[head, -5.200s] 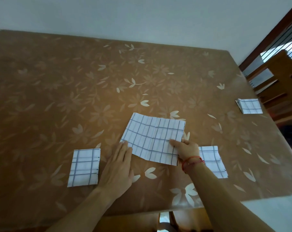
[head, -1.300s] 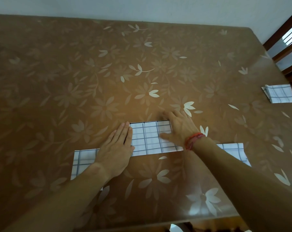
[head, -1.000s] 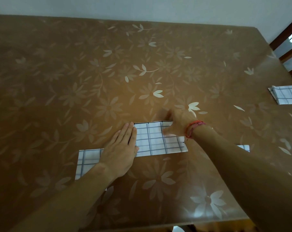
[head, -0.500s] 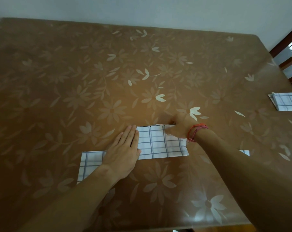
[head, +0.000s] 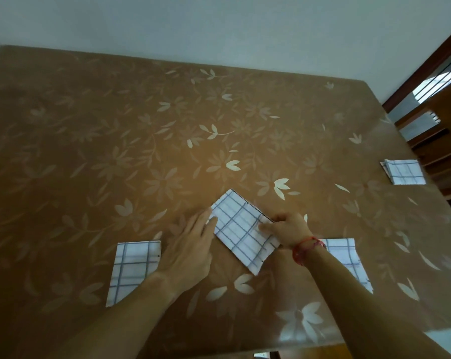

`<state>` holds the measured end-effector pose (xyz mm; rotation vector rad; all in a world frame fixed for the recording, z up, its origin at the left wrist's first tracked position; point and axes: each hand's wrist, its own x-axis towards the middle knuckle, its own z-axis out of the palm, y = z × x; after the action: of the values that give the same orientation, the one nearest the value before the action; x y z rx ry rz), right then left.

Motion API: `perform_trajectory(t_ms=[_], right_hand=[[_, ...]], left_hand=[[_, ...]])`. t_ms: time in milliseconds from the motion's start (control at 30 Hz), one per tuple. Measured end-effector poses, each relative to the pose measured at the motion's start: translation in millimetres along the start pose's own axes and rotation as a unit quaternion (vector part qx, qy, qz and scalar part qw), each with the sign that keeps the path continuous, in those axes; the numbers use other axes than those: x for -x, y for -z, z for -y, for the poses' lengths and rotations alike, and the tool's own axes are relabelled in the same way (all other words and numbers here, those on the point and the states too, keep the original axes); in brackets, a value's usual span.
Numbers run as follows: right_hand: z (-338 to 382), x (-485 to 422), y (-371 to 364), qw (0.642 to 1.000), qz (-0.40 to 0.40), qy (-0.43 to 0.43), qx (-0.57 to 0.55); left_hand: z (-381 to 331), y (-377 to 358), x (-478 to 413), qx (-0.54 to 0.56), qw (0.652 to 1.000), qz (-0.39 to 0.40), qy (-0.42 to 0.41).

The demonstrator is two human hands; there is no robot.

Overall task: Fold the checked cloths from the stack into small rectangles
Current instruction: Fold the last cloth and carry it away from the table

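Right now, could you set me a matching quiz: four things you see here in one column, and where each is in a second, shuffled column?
Things:
1 middle cloth
2 left cloth
3 far cloth
4 red wristband

Places:
a by the table right edge
b worn behind the right hand
c askew, pinched by that hand, left hand touching it
d partly covered by the left forearm

Pairs: 1-c, 2-d, 3-a, 4-b
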<state>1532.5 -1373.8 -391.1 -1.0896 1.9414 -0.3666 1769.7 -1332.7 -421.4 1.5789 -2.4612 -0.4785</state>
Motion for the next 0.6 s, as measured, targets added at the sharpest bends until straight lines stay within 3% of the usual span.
perform_trajectory(t_ms=[167,267,400,600], right_hand=[[-21,38,-14,0.974,-0.007,-0.115,-0.194],[-31,56,-21,0.953,0.038,-0.155,-0.258],[-41,72,-29,0.937,0.077,-0.185,-0.286],[-48,89,-32,0.946,0.105,-0.185,-0.244]], left_hand=[[-20,-13,24,0.070,0.995,-0.045,-0.049],[-27,-18,35,0.049,0.996,-0.038,-0.056],[-24,-25,44,0.025,0.995,-0.048,-0.078],[-22,-32,58,-0.036,0.987,-0.090,-0.125]])
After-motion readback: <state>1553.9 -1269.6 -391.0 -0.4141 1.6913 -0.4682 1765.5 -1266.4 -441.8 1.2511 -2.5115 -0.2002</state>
